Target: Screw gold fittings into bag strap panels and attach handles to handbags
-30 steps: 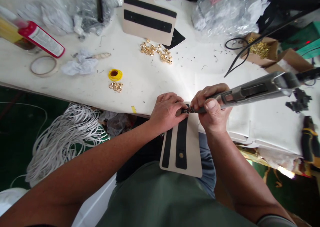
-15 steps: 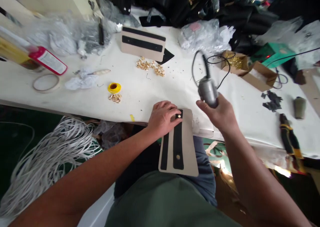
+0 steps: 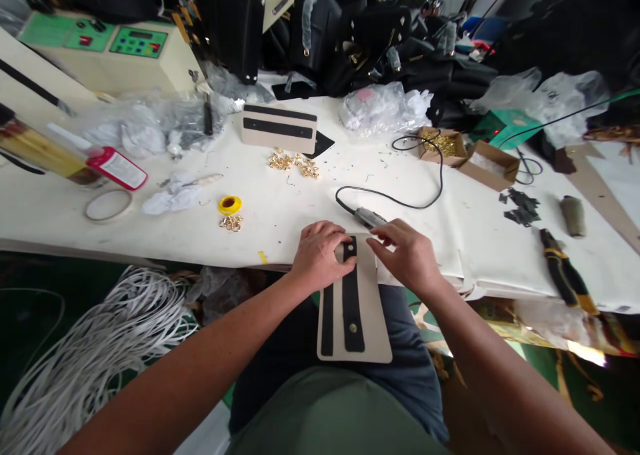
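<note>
1 red bottle (image 3: 119,168) (white-labelled).

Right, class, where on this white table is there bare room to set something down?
One patch lies between the yellow spool and the left hand, bar some specks. A wider one lies between the looped cable and the black scraps and pliers. The back is crowded with black bags and plastic wrap.
</note>
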Tool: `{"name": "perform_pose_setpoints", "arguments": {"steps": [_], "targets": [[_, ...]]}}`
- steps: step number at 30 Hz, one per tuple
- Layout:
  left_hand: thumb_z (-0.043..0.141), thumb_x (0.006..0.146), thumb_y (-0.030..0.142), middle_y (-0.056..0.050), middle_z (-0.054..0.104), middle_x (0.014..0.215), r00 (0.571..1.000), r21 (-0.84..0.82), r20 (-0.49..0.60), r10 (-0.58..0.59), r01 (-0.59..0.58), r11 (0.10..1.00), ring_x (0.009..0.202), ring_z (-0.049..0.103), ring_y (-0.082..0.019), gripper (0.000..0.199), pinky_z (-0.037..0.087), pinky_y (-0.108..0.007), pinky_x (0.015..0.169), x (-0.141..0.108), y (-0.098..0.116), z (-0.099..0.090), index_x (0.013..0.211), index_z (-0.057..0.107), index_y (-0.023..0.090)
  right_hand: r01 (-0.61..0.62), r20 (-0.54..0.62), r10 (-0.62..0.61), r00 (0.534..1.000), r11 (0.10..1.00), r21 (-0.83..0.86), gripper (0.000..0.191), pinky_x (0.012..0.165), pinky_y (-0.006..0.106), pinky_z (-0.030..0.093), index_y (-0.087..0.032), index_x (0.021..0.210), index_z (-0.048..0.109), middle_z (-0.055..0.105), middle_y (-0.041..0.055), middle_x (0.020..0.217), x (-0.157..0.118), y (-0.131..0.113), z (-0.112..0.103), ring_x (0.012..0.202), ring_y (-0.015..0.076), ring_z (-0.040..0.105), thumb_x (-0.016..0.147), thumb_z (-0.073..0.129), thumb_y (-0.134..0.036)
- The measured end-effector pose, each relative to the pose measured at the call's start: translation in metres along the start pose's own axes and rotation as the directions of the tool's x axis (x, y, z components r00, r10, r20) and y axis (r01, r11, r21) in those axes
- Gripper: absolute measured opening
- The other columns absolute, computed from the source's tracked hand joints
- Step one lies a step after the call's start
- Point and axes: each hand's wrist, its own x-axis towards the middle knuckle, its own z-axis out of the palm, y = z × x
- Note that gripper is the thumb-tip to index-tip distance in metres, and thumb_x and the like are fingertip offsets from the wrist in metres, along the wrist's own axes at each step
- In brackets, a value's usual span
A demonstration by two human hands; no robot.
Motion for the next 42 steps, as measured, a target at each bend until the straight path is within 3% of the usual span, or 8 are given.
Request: {"name": "perform_pose_setpoints", "arguments": {"steps": [2,5,12,19,23,30,36,42], "targets": [[0.08,0.079,0.037,-0.005,0.075,0.123,1.0,0.002,0.004,-0.007,0.007,1.0,0.127,0.059,-0.03,0.031,0.041,-0.049,0.111,0.0,0.0,0.0,0.107,0.075,0.025,0.049,0.135,-0.056,0.989,0.997,0.055,0.012,0.068,0.028,0.048,-0.024,0.093,0.078,0.073,0.0014,0.087,0.002,-0.01,0.005,0.073,0.0154,0.067,0.094,0.066,-0.027],[0.079,0.08,0.037,-0.005,0.075,0.124,1.0,0.006,0.015,-0.015,0.015,1.0,0.128,0.058,-0.029,0.03,0.042,-0.05,0.111,0.0,0.0,0.001,0.108,0.075,0.026,0.062,0.246,-0.061,0.967,0.998,0.003,0.013,0.067,0.027,0.044,-0.024,0.088,0.079,0.073,0.0008,0.084,0.006,-0.016,0.015,0.076,0.0158,0.067,0.091,0.067,-0.02],[0.077,0.079,0.036,-0.005,0.075,0.121,1.0,-0.002,0.025,-0.005,0.005,1.0,0.127,0.058,-0.03,0.03,0.041,-0.05,0.112,-0.001,0.0,0.001,0.107,0.075,0.025,0.114,0.373,-0.026,0.928,0.97,-0.215,0.019,0.062,0.029,0.035,-0.023,0.082,0.077,0.075,0.0013,0.083,0.019,-0.026,0.014,0.073,0.016,0.065,0.091,0.061,-0.023],[0.078,0.079,0.038,-0.006,0.075,0.121,0.999,-0.022,0.034,0.006,-0.006,1.0,0.127,0.058,-0.031,0.034,0.041,-0.051,0.112,-0.001,-0.003,0.0,0.11,0.076,0.024,0.307,0.498,-0.077,0.864,0.863,-0.4,0.022,0.058,0.033,0.021,-0.024,0.086,0.077,0.077,0.0019,0.082,0.035,-0.04,0.007,0.066,0.0173,0.061,0.091,0.056,-0.026],[0.077,0.08,0.038,-0.007,0.076,0.123,1.0,-0.026,0.027,0.01,-0.009,1.0,0.129,0.057,-0.031,0.033,0.04,-0.051,0.113,-0.002,-0.002,0.0,0.109,0.076,0.023,0.353,0.522,-0.099,0.847,0.84,-0.413,0.024,0.058,0.033,0.019,-0.024,0.086,0.077,0.077,0.0025,0.082,0.039,-0.04,0.006,0.066,0.0174,0.06,0.091,0.054,-0.026],[0.077,0.079,0.038,-0.006,0.076,0.122,1.0,-0.042,0.015,0.007,-0.007,0.999,0.127,0.057,-0.031,0.033,0.04,-0.049,0.114,-0.002,-0.002,0.0,0.109,0.077,0.023,0.293,0.558,-0.009,0.83,0.858,-0.423,0.022,0.058,0.031,0.024,-0.023,0.077,0.074,0.075,0.0034,0.075,0.044,-0.043,0.003,0.064,0.0175,0.06,0.09,0.058,-0.029],[0.076,0.08,0.037,-0.008,0.075,0.122,0.999,-0.06,0.035,-0.002,0.004,0.998,0.128,0.055,-0.032,0.033,0.038,-0.05,0.116,-0.002,-0.001,-0.001,0.109,0.075,0.023,0.231,0.546,-0.005,0.838,0.909,-0.347,0.017,0.06,0.028,0.035,-0.026,0.076,0.077,0.074,0.0024,0.072,0.048,-0.04,0.006,0.073,0.0197,0.065,0.086,0.064,-0.03],[0.075,0.081,0.038,-0.01,0.074,0.123,0.999,-0.062,0.045,-0.004,0.007,0.998,0.129,0.055,-0.032,0.038,0.038,-0.05,0.115,-0.002,-0.001,-0.001,0.114,0.072,0.021,0.222,0.564,0.051,0.824,0.888,-0.403,0.014,0.06,0.03,0.036,-0.026,0.075,0.077,0.074,0.0049,0.074,0.053,-0.043,0.009,0.071,0.021,0.066,0.083,0.068,-0.031]]}}
